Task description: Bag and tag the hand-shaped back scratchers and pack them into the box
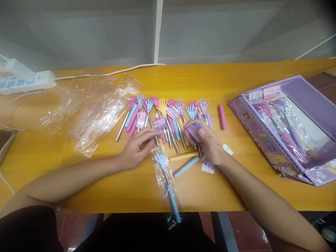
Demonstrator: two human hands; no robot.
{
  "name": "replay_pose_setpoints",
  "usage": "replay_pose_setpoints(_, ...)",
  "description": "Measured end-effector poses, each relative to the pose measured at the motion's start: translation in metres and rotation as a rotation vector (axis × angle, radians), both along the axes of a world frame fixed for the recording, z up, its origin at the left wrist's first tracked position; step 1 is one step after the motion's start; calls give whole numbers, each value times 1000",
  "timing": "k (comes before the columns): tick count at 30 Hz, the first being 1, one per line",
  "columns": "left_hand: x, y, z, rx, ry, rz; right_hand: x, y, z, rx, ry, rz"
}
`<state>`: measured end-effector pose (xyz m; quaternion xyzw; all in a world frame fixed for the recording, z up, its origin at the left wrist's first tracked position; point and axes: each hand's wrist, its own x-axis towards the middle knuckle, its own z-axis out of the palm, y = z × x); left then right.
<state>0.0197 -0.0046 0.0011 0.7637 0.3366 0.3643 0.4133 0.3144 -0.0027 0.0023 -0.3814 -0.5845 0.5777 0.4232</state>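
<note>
A small purple printed card [194, 131] is pinched in my right hand [210, 141], over the near right side of a pile of back scratchers. My left hand [136, 147] hovers at the pile's near edge, its fingers stretched out and its thumb apart. Just below its fingertips lies a clear plastic bag [159, 175] containing a light blue back scratcher [171, 199], whose handle end juts over the table's front edge. The pile has hand-shaped heads, such as a yellow one [162, 106], on metal rods. Purple cards [160, 124] lie among them.
Loose handle sleeves lie about: yellow [183, 156], blue [186, 167] and pink [222, 117]. Empty clear bags [97, 112] are heaped at left, near a white power strip [28, 79]. At right, an open purple box [265, 143] holds bagged back scratchers [286, 122].
</note>
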Motion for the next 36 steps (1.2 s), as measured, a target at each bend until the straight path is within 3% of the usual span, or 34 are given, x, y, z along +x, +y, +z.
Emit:
replay_pose_setpoints(3,0,0,0,10,-2,0,1,2,-1,80,-70,-61)
replay_pose_setpoints(7,1,0,1,16,5,6,5,4,2,277,-337,-177)
replay_pose_setpoints(12,1,0,1,-2,3,-4,5,5,6,407,-441,-198)
replay_pose_setpoints(15,1,0,1,-6,10,1,2,5,10,496,-437,-130)
replay_pose_setpoints(20,0,0,1,8,21,1,-1,5,10,489,-426,-106)
replay_pose_setpoints(26,1,0,1,-4,7,-2,-1,1,1,329,-277,-237)
replay_pose_setpoints(31,1,0,1,2,12,0,-3,-1,9,461,-428,-163)
replay_pose_setpoints(36,3,-3,-1,63,-6,0,-6,-1,11,403,-344,-132)
